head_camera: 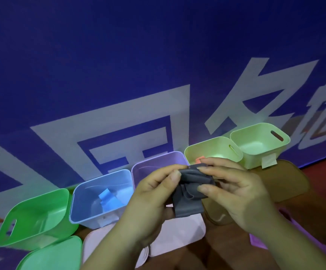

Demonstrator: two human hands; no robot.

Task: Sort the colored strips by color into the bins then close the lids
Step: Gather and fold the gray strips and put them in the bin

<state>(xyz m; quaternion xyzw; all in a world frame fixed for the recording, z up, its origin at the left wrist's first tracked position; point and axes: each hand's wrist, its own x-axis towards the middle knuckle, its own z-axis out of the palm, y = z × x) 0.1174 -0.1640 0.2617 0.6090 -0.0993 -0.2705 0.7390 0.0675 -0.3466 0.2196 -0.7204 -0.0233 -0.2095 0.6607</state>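
Both hands hold a crumpled grey strip (189, 193) in front of the purple bin (154, 162). My left hand (152, 201) pinches its upper left edge. My right hand (234, 190) pinches its upper right part. A row of open bins runs along the blue wall: a green bin (35, 215) at left, a blue bin (101, 195) with a blue strip (107, 200) inside, the purple bin, a pale green bin (203, 151) showing an orange strip (199, 159), and a second pale green bin (259, 145) at far right.
Loose lids lie in front of the bins: a green lid (51, 256), pale pink lids (179, 232), and a brown lid (286, 182) at right. A purple piece (259, 240) lies at lower right. The blue wall with white lettering (158, 75) stands right behind the bins.
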